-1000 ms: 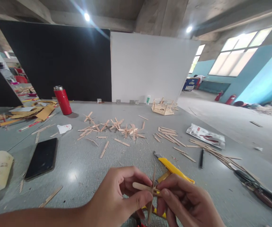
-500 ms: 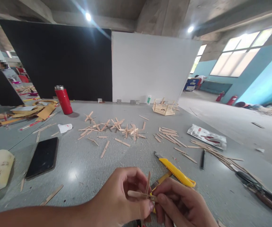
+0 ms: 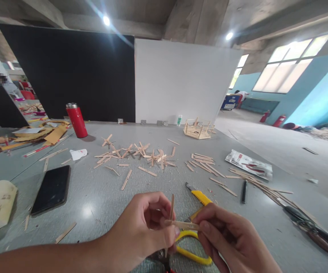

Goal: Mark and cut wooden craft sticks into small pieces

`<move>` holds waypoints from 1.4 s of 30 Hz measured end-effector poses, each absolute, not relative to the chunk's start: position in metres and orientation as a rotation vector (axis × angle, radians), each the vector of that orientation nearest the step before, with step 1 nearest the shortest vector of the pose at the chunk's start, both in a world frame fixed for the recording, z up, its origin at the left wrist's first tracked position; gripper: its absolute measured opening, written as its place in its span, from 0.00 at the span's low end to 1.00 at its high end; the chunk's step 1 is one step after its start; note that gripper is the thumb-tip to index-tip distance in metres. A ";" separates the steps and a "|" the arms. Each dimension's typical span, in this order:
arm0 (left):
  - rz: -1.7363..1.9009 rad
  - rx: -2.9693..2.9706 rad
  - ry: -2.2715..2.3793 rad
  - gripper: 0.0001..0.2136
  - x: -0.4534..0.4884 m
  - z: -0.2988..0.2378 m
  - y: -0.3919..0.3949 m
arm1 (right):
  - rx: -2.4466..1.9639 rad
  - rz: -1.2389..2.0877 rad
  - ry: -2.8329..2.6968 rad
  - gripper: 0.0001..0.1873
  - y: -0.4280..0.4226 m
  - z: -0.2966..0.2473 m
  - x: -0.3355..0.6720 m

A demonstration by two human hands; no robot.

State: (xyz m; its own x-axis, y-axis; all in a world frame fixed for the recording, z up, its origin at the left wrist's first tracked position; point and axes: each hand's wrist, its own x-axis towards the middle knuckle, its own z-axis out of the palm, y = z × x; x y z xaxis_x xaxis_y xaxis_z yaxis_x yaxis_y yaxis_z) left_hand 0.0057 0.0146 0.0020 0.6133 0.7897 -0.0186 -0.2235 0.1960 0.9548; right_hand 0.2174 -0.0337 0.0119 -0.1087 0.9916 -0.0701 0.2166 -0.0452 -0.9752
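My left hand [image 3: 144,227] is closed in a pinch where two wooden craft sticks cross. One of them, an upright craft stick [image 3: 172,204], rises above the fingertips, and its lower end shows beneath the thumb. The other, a level craft stick [image 3: 188,225], runs right to my right hand [image 3: 229,235], whose thumb and fingers pinch its far end. Below the sticks lies a tool with yellow loop handles [image 3: 192,259], partly covered by my hands. A yellow utility knife [image 3: 200,197] rests just beyond my right fingers.
Several crossed craft sticks [image 3: 141,149] lie mid-table, with loose sticks [image 3: 206,163] to their right. A small stick-built frame [image 3: 198,131] stands at the back. Left are a phone [image 3: 51,189] and a red bottle [image 3: 77,121]. Black-handled pliers [image 3: 306,223] lie right.
My right hand has shifted right and slightly up. The level stick now stretches between both hands, where before it stuck out leftward. More of the yellow loop handles shows.
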 end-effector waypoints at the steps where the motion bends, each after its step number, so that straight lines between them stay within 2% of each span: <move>1: 0.774 1.172 0.595 0.11 0.005 0.002 0.015 | -1.348 1.225 -1.433 0.29 -0.033 0.011 0.218; 8: 0.770 1.119 0.575 0.13 0.005 0.004 0.013 | -1.263 1.242 -1.557 0.24 -0.025 0.007 0.240; 12: 0.848 1.156 0.589 0.09 -0.001 0.012 0.020 | -1.301 0.982 -1.563 0.23 -0.001 0.005 0.266; 24: 0.711 1.078 0.712 0.33 -0.002 -0.001 0.022 | -1.524 0.585 -1.716 0.16 0.016 -0.037 0.254; 26: 0.713 1.072 0.700 0.30 -0.002 0.001 0.021 | -1.532 0.547 -1.766 0.15 0.015 -0.039 0.252; 31: 0.700 1.195 0.645 0.15 0.000 0.013 0.020 | -1.540 0.503 -1.853 0.14 0.012 -0.043 0.247; 35: 0.800 1.505 0.763 0.13 -0.002 0.018 0.018 | -1.515 0.455 -1.915 0.13 0.010 -0.043 0.247; 39: 0.991 2.252 0.687 0.13 -0.012 0.009 0.019 | -1.298 0.381 -1.950 0.16 -0.004 -0.034 0.245; 42: 0.955 2.664 0.444 0.17 -0.020 0.000 0.019 | -1.037 0.667 -1.778 0.22 -0.024 -0.027 0.236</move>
State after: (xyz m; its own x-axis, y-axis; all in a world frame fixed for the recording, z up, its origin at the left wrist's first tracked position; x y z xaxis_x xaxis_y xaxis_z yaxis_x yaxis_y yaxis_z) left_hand -0.0201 0.0193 0.0003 0.7348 0.3739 0.5660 0.1916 -0.9148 0.3555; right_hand 0.2355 -0.0236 -0.0266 -0.2008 0.8695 0.4513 0.3585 0.4940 -0.7922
